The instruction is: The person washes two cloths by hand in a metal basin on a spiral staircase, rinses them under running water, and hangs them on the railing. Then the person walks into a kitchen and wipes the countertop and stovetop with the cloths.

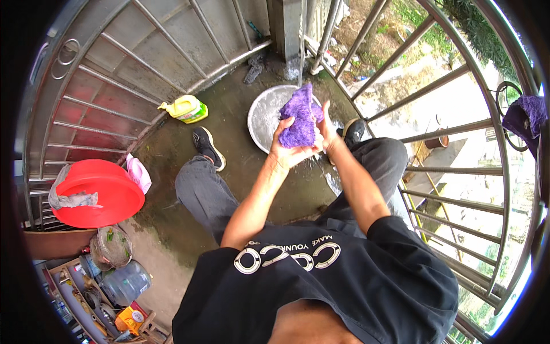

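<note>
A purple plush cloth, bunched and folded, is held up over a round metal basin. My left hand grips its lower edge, with the thumb on the near face. On the other side my right hand holds it, its fingers partly hidden behind the fabric. Bubbly water fills the basin, and a thin stream of water falls from above at its far side. The cloth and hands cover the basin's right part.
A yellow detergent jug stands left on the wet floor. Further left are a red plastic basin with a grey cloth over its rim, and a pink bottle. Metal railings rise at right; another purple plush item hangs there.
</note>
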Demonstrator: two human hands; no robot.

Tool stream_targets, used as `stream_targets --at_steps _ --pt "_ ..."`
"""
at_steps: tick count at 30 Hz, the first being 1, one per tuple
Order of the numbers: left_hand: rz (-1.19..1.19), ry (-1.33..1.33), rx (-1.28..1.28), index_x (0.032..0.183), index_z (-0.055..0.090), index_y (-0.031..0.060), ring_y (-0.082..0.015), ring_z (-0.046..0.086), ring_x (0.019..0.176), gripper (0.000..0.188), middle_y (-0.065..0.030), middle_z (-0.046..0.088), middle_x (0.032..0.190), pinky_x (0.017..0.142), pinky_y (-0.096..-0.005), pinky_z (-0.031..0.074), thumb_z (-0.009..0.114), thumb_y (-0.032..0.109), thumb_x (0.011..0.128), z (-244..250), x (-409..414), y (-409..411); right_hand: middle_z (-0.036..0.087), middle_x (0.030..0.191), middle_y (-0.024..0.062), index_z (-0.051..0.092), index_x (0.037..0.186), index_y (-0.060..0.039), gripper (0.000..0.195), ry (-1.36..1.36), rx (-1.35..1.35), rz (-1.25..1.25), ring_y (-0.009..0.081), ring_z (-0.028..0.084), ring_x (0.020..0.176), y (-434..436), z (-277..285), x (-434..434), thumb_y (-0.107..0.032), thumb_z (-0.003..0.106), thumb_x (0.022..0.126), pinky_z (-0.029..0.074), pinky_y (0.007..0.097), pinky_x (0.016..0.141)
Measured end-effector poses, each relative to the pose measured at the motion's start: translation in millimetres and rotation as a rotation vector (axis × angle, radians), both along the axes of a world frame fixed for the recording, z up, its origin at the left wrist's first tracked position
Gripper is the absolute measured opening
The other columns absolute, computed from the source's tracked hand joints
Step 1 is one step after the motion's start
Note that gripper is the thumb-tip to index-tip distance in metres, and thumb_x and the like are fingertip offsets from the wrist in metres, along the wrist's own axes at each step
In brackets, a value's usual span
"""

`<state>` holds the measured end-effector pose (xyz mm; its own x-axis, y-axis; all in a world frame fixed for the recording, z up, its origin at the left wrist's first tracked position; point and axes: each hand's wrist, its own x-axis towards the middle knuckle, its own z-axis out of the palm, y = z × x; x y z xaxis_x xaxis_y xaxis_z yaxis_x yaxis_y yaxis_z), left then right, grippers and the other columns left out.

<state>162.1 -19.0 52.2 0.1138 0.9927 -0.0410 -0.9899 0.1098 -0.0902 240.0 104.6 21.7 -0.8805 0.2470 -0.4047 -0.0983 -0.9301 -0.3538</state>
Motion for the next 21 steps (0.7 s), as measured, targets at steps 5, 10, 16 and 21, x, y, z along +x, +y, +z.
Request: stream_targets --at_steps 5,10,16,21 --pt "0.032 -0.346 0.106 0.12 0.06 0.0042 -0.039 0.018 0.144 0.058 -0.0228 0.041 0.143 0.109 -0.0531 0.036 0.076 0.037 0.075 17 26 -1 0.025 0.155 0.0225 0.013 0.155 -0.0149 0.097 0.875 0.155 -0.156 0.0395 0.037 0.137 -57 37 -27 -0.073 0.047 0.085 0.043 0.0537 0.104" --pt "-0.025 -0.56 0.298 0.135 0.041 0.0007 -0.0319 0.053 0.12 0.073 -0.0156 0.045 0.14 0.093 -0.0452 0.049 0.075 0.027 0.077 32 36 -13 0.046 0.115 0.0169 0.02 0.152 -0.031 0.066 1.031 -0.124 -0.103 0.0211 0.054 0.085 -29 71 -52 -0.025 0.056 0.097 0.055 0.0341 0.069" --pt "-0.095 -0.033 0.243 0.125 0.047 0.0004 -0.0111 0.048 0.074 0.077 -0.0034 0.05 0.092 0.06 -0.0233 0.038 0.079 0.049 0.075 54 -4 -5 0.043 0.083 0.0014 0.052 0.106 -0.0041 0.016 0.668 0.123 0.2 0.0046 0.039 0.062 10 99 -65 -0.019 0.053 0.1 0.037 0.0179 0.051" --pt "-0.203 0.367 0.013 0.101 0.054 0.0048 -0.0077 0.044 0.06 0.045 -0.0002 0.049 0.08 0.051 -0.0206 0.034 0.075 0.04 0.083 56 -41 3 0.048 0.073 -0.0009 0.056 0.091 -0.0056 0.023 0.196 0.404 0.415 0.0042 0.044 0.057 27 111 -86 -0.027 0.058 0.097 0.038 0.0193 0.047"
